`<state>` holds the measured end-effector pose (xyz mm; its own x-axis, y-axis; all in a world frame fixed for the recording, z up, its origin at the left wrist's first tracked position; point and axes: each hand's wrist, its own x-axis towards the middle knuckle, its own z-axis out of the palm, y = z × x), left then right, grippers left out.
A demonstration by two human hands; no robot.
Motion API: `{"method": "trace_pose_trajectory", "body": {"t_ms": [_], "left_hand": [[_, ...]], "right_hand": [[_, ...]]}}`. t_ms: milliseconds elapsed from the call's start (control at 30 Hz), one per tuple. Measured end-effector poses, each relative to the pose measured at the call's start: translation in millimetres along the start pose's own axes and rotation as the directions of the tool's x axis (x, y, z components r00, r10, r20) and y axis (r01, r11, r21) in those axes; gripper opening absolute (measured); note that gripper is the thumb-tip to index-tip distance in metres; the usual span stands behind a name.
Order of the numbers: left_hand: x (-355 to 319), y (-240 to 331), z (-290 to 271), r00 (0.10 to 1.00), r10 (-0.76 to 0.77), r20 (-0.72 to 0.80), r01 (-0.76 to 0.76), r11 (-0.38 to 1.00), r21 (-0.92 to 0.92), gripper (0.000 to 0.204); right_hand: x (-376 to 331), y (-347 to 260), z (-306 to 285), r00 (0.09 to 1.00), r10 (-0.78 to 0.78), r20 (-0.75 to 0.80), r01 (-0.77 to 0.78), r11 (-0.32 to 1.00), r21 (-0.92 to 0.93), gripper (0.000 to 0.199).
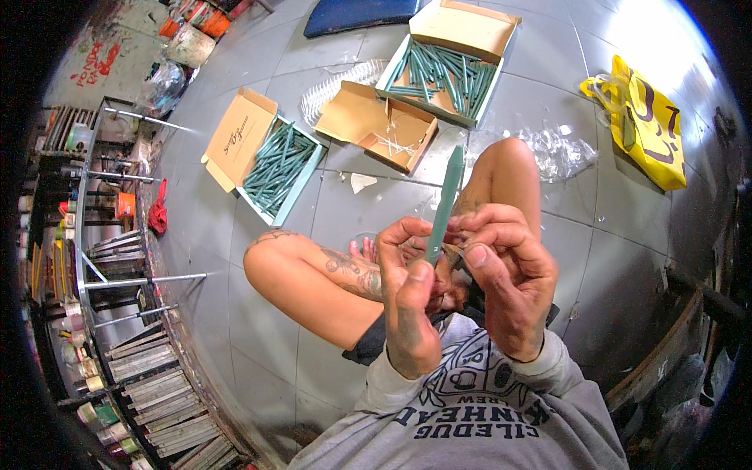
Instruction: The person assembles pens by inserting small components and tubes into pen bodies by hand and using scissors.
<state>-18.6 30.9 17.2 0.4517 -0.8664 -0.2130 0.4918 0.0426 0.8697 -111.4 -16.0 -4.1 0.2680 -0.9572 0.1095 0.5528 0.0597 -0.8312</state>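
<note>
1. Hands meet in front of the person's chest: the left hand (407, 301) pinches the lower end of a slim teal stick (445, 205) between thumb and fingers, and the right hand (505, 274) is curled closed against the same end, its fingertips touching the stick just beside the left hand's.
2. The stick stands nearly upright, rising well above both hands and leaning slightly to the right at its tip.
3. Behind the hands, the person's bare knees are bent up from the tiled floor (266, 329).
4. Beyond the left hand, well apart, an open cardboard box (276, 166) lies filled with matching teal sticks.
5. Straight ahead of the hands, a shallow brown box (376, 125) holds only a few thin clear scraps; just past it a second stick-filled box (446, 74) sits open.
6. Beyond the right hand lie crumpled clear plastic (558, 153) and, farther out, a yellow bag (646, 121).
7. Far to the left of the left hand runs a metal rack (125, 345).
</note>
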Motion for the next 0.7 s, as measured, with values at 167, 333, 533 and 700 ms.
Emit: {"method": "trace_pose_trajectory", "body": {"t_ms": [167, 333, 533, 700], "left_hand": [[-2.2, -1.3, 5.9, 0.999, 0.051, -0.005, -0.049, 0.986, 0.161, 0.026], [-4.0, -1.7, 4.6, 0.995, 0.092, 0.024, -0.095, 0.974, 0.204, 0.022], [-4.8, -1.3, 6.5, 0.995, 0.099, 0.017, -0.101, 0.971, 0.218, 0.021], [-3.6, -8.3, 0.3, 0.983, 0.185, -0.001, -0.166, 0.881, 0.443, 0.024]], "right_hand": [[-4.4, 1.6, 5.6, 0.990, 0.139, -0.013, -0.135, 0.980, 0.146, 0.008], [-4.3, 3.6, 4.6, 0.990, 0.141, 0.004, -0.140, 0.981, 0.137, 0.007], [-1.1, 2.5, 1.4, 0.997, 0.080, 0.012, -0.080, 0.994, 0.068, 0.007], [-0.4, -1.9, 0.0, 0.994, 0.107, 0.034, -0.109, 0.991, 0.073, 0.008]]}}
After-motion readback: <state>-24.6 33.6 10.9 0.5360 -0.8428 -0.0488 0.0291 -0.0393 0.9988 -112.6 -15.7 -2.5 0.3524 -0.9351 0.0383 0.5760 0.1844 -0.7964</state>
